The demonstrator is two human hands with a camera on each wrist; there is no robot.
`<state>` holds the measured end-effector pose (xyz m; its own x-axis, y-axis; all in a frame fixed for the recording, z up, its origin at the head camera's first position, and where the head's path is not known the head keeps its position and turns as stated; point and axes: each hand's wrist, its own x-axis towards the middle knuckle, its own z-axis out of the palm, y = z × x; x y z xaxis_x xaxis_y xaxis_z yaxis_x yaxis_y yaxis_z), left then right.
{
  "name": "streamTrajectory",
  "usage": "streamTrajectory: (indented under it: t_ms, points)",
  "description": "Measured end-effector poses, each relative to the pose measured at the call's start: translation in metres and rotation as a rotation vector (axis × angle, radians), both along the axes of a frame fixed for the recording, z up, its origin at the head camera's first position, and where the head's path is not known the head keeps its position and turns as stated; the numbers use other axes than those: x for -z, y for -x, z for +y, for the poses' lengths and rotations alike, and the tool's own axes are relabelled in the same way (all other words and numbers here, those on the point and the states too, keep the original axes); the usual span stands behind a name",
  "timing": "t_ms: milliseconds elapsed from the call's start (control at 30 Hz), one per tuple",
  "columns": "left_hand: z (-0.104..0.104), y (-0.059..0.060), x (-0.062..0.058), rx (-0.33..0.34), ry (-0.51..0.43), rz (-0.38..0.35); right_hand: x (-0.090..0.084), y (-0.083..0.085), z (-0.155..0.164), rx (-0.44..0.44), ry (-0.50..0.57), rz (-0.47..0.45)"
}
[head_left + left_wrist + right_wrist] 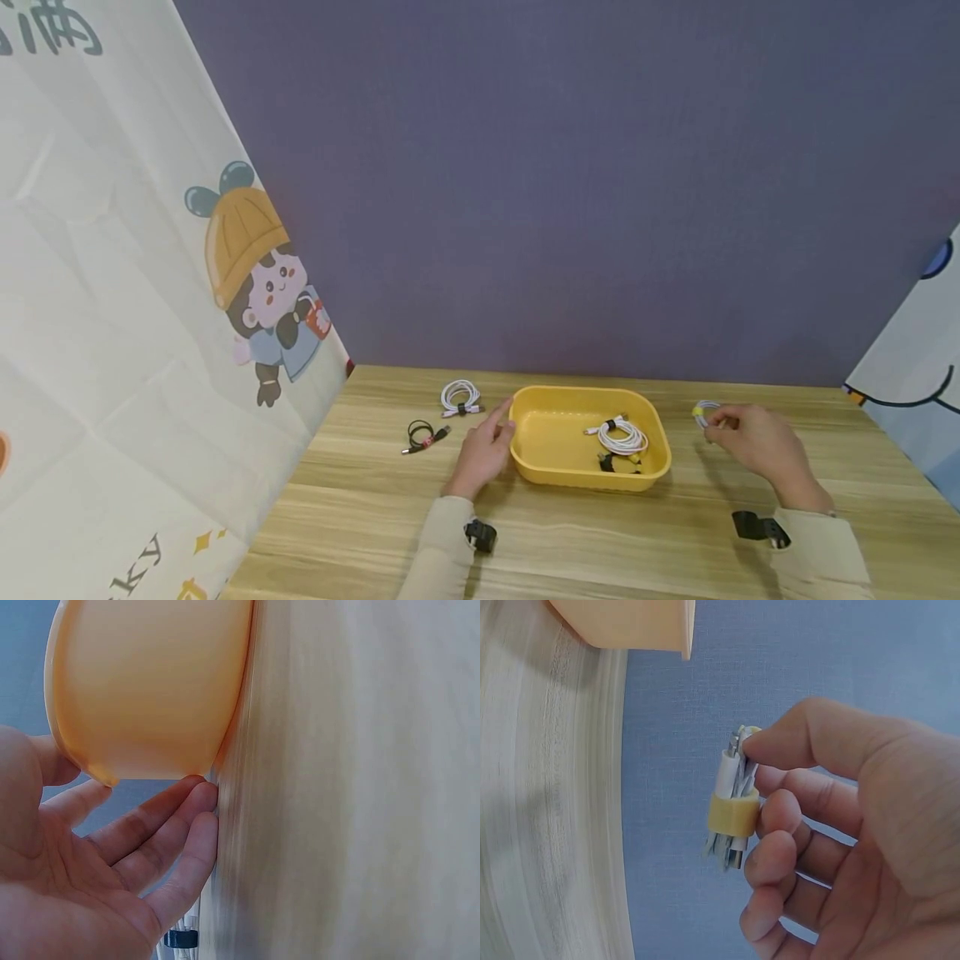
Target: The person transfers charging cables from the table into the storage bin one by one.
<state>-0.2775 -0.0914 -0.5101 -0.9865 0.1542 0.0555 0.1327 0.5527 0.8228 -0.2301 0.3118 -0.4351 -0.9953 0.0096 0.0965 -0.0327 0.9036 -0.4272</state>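
Observation:
A yellow tray (551, 475) sits on the wooden table and holds a white coiled cable (622, 435) and a black-and-yellow one (619, 462). My left hand (486, 446) rests with straight fingers (169, 836) against the tray's left end (150, 690), holding nothing. My right hand (750, 437), right of the tray, pinches a small white cable bundle with a yellow tie (703, 412) (733, 806) above the table. A white coiled cable (460, 397) and a black cable (423, 436) lie left of the tray.
A purple wall stands behind the table. A cartoon-printed panel (150, 333) closes the left side and another panel (915, 375) the right. Bare wooden tabletop (600, 542) lies in front of the tray.

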Motion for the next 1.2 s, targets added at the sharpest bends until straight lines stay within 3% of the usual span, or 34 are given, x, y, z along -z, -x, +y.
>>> streamTrajectory:
  t_ms: [1200]
  points:
    - [-0.001, 0.003, 0.001, 0.007, 0.002, 0.007, -0.001, -0.002, -0.019, -0.055, 0.016, 0.074]
